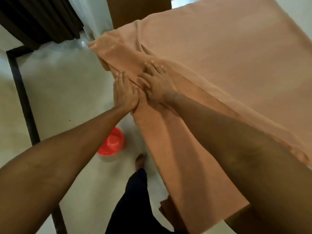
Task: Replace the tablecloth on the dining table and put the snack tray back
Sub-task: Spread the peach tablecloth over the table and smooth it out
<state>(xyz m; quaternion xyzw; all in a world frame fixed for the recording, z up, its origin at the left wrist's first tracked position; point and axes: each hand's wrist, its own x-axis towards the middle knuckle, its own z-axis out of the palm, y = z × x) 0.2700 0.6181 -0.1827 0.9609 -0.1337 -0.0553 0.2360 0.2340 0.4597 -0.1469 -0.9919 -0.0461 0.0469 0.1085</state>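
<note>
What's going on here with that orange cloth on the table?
A person is spreading a peach-orange tablecloth over the table. Both hands press on it near the table's edge: the left hand on the overhanging side, the right hand flat on top. The cloth is bunched at the corner. A red plastic basin sits on the floor. No snack tray is in view.

Home dining room: clothed table (219,48), pale tiled floor (59,98), dark curtain (42,19)
</note>
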